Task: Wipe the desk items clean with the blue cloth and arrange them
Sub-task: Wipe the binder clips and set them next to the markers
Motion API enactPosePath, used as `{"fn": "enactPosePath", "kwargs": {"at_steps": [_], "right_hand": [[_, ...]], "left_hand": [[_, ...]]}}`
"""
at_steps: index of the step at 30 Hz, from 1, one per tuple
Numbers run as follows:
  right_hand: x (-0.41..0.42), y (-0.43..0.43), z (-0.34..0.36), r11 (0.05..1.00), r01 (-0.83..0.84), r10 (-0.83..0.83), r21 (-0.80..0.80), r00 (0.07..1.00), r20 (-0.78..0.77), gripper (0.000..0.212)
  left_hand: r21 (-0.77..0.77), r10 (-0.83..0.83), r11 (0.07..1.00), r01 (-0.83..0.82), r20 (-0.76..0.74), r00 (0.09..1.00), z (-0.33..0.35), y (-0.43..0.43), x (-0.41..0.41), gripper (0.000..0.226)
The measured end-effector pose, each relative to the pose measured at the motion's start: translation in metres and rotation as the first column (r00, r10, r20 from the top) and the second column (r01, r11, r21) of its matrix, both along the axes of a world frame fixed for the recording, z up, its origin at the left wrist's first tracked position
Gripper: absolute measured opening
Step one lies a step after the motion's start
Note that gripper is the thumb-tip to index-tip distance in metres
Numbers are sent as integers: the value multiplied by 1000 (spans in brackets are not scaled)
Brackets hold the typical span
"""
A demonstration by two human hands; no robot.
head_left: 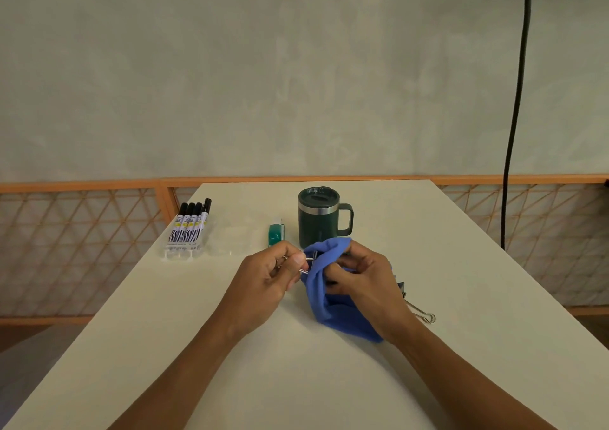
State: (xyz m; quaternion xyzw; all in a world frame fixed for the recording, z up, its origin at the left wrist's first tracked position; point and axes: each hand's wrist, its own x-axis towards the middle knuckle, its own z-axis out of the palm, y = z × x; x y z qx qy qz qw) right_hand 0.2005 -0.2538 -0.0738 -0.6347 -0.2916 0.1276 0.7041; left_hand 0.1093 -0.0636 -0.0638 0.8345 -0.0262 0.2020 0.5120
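As laid out on the bench (445, 248), left to right: markers (189, 228), four, capped, in a clear tray, far left edge. Green block (276, 234), just left of the mug (318, 218). Left hand (263, 281): fingers (298, 259) pinching the wire arms of a clip (308, 263). Cloth (333, 301): bunched over the clip's body, directly right of those fingers, clip's long axis running hand to hand. Right hand (365, 284): fingers curled round the cloth, so nearer for wiping. Second clip (423, 312): flat, behind the right wrist, probably next.

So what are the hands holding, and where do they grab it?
The left hand pinches a binder clip by its wire handles. The right hand grips the blue cloth, bunched round the clip's body.
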Motion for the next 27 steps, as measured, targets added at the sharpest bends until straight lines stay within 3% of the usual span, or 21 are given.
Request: {"fn": "enactPosePath", "kwargs": {"at_steps": [7, 11, 14, 18, 21, 24, 27], "right_hand": [[-1, 2, -4, 999, 32, -28, 30, 993, -116, 18], [-7, 2, -2, 964, -168, 225, 205, 928, -296, 34], [-1, -1, -7, 993, -108, 112, 40, 988, -107, 41], [4, -17, 1, 999, 27, -28, -26, 999, -42, 27], [4, -20, 8, 976, 171, -144, -136, 972, 187, 27], [-3, -15, 9, 929, 314, -161, -196, 819, 550, 21], [-11, -8, 0, 885, 372, 30, -279, 554, 832, 22]], "left_hand": [[-49, 26, 998, -26, -8, 1000, 4, -3, -1, 24], [-95, 29, 995, -31, -24, 999, 2, -1, 1, 23], [-163, 33, 986, -37, -31, 999, 2, 4, 1, 25], [-275, 114, 955, -109, 1, 993, 10, 13, 2, 28], [-298, 149, 943, -148, -21, 989, 10, 19, 3, 28], [-290, 118, 949, -124, -38, 992, 6, 16, 3, 29], [-295, 96, 949, -107, -52, 994, 6, 11, 3, 31]]}}
